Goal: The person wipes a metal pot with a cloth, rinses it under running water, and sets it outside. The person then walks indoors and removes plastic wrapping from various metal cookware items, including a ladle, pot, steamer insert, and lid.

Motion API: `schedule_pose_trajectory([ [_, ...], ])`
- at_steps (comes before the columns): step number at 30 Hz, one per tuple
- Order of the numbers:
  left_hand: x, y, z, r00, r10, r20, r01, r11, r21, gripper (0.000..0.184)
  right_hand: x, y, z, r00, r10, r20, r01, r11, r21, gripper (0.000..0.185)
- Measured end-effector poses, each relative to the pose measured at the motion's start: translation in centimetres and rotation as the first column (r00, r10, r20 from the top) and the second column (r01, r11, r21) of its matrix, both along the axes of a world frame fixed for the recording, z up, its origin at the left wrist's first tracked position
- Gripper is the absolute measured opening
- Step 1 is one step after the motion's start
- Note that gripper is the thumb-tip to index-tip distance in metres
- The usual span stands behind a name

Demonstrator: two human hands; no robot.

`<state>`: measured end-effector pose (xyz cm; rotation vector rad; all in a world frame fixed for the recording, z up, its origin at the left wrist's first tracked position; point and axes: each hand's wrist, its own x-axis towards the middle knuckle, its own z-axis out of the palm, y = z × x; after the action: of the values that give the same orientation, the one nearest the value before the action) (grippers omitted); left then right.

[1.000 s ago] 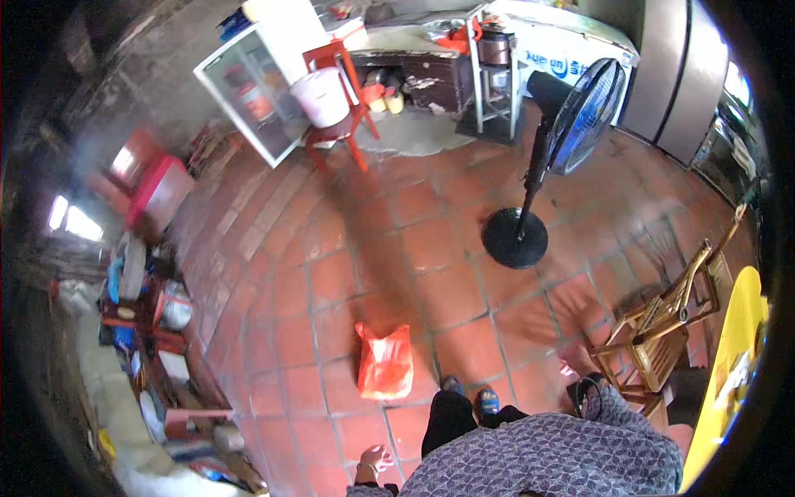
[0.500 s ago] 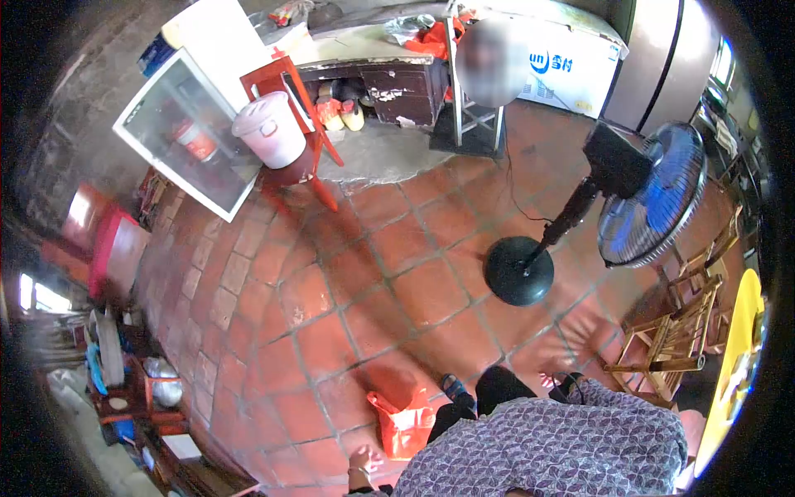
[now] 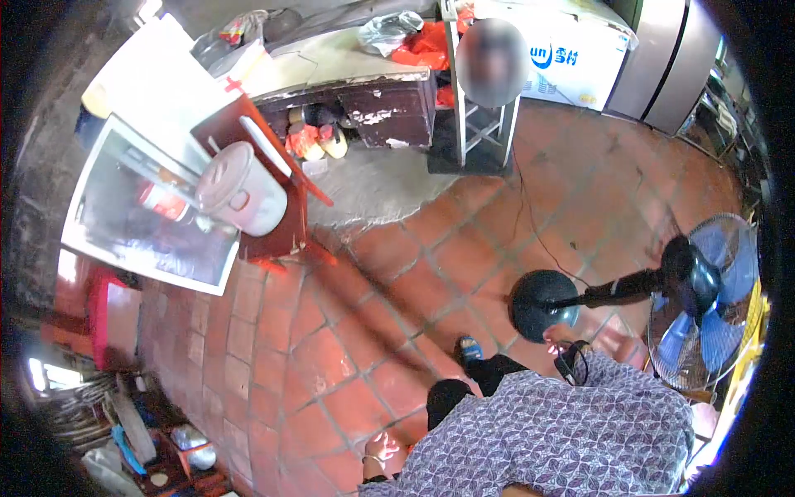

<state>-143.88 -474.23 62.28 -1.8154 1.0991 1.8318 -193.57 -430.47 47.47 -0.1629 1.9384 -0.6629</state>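
Note:
My left hand (image 3: 381,447) hangs low beside my patterned shirt (image 3: 555,431), with its fingers loosely apart and nothing visible in them. A bracelet circles that wrist. My right hand (image 3: 559,334) reaches forward, just at the near edge of the round black base (image 3: 534,305) of a standing fan (image 3: 700,282). Its fingers look loosely spread, and no held object shows. A thin black loop (image 3: 573,364) hangs around the right wrist. The fan has blue blades and leans to the right in view. My sandalled foot (image 3: 469,348) is on the red tile floor (image 3: 323,356).
A lidded bucket (image 3: 244,195) stands on a red wooden chair (image 3: 277,236) beside a glass-door cabinet (image 3: 149,211). Behind are a worn counter (image 3: 385,108), a grey wooden stand (image 3: 484,137) and a white chest freezer (image 3: 571,62). A cable (image 3: 538,224) crosses the floor.
My view has shifted and turned. I have stepped forward, and my right hand has moved out toward the fan's base. The red-orange bag on the floor is now almost wholly hidden by my body.

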Motion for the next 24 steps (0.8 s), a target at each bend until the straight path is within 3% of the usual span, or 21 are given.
schedule_pose_trajectory([
  [1, -2.2, -0.9, 0.6, 0.999, 0.043, 0.031, -0.042, 0.998, -0.041, 0.047, -2.4, -1.7, 1.9, 0.922, 0.245, -0.299, -0.323, 0.913, -0.248, 0.012],
  [2, -3.8, -1.9, 0.9, 0.994, 0.09, 0.066, -0.085, 0.993, -0.082, 0.049, -5.3, -3.6, 3.0, 0.996, 0.08, 0.03, -0.055, 0.869, -0.491, 0.015],
  [4, -6.2, -4.4, 0.2, 0.989, 0.149, 0.007, -0.149, 0.989, -0.006, 0.053, -8.8, -10.0, 10.9, 0.987, 0.025, -0.157, -0.097, 0.877, -0.47, 0.015],
  [5, -7.8, -5.6, -0.4, 0.99, 0.139, 0.019, -0.139, 0.99, 0.005, 0.051, -10.6, -13.0, 13.7, 0.987, 0.026, -0.158, -0.097, 0.88, -0.464, 0.015],
  [7, -10.7, -8.7, -1.7, 0.993, 0.109, 0.048, -0.11, 0.994, 0.019, 0.049, -13.6, -18.1, 16.8, 0.927, -0.345, 0.147, 0.367, 0.915, -0.169, 0.01],
  [10, -13.5, -14.3, -3.5, 0.992, 0.039, 0.122, -0.045, 0.998, 0.045, 0.045, -18.1, -19.8, 9.2, 0.902, -0.356, 0.242, 0.401, 0.9, -0.169, 0.013],
  [11, -15.5, -16.8, -3.9, 0.992, -0.014, 0.122, 0.009, 0.999, 0.037, 0.042, -19.3, -19.4, 6.2, 0.993, 0.029, -0.112, -0.063, 0.949, -0.31, 0.014],
  [12, -18.0, -20.1, -5.0, 0.993, -0.031, 0.117, 0.026, 0.999, 0.048, 0.042, -19.7, -21.1, 7.0, 0.993, 0.014, -0.117, -0.049, 0.953, -0.3, 0.014],
  [13, -19.8, -22.7, -6.3, 0.996, -0.013, 0.083, 0.005, 0.996, 0.087, 0.041, -19.9, -22.4, 8.1, 0.974, -0.166, 0.157, 0.208, 0.925, -0.318, 0.015],
  [14, -21.0, -25.2, -6.5, 0.998, 0.008, 0.058, -0.014, 0.993, 0.118, 0.04, -20.1, -23.7, 8.6, 0.846, -0.323, 0.424, 0.458, 0.847, -0.27, 0.018],
  [15, -24.3, -28.1, -5.0, 0.997, -0.08, 0.011, 0.079, 0.993, 0.084, 0.042, -21.0, -25.1, 8.7, 0.842, -0.331, 0.427, 0.465, 0.845, -0.262, 0.018],
  [16, -28.4, -31.0, -1.9, 0.985, -0.172, -0.028, 0.173, 0.984, 0.044, 0.044, -21.6, -26.6, 8.6, 0.854, -0.355, 0.38, 0.464, 0.85, -0.248, 0.017],
  [18, -31.7, -37.7, -3.9, 0.996, 0.041, -0.077, -0.03, 0.991, 0.133, 0.043, -22.4, -29.8, 8.6, 0.867, -0.406, 0.288, 0.471, 0.855, -0.216, 0.016],
  [19, -33.4, -40.6, -4.2, 0.998, 0.024, -0.065, -0.015, 0.991, 0.133, 0.043, -22.9, -31.5, 8.9, 0.857, -0.42, 0.298, 0.488, 0.847, -0.21, 0.016],
  [21, -38.2, -45.4, -5.3, 0.979, -0.203, -0.005, 0.203, 0.978, -0.045, 0.038, -25.6, -35.6, 10.4, 0.897, -0.392, 0.205, 0.422, 0.898, -0.126, 0.022],
  [23, -44.7, -47.3, -0.9, 0.973, -0.229, 0.004, 0.226, 0.962, -0.156, 0.038, -29.1, -41.3, 16.4, 0.954, -0.287, 0.086, 0.295, 0.949, -0.108, 0.031],
  [24, -48.5, -47.9, 2.1, 0.975, -0.221, -0.022, 0.212, 0.955, -0.207, 0.037, -30.5, -42.1, 15.1, 0.952, -0.294, 0.087, 0.302, 0.947, -0.106, 0.031],
])
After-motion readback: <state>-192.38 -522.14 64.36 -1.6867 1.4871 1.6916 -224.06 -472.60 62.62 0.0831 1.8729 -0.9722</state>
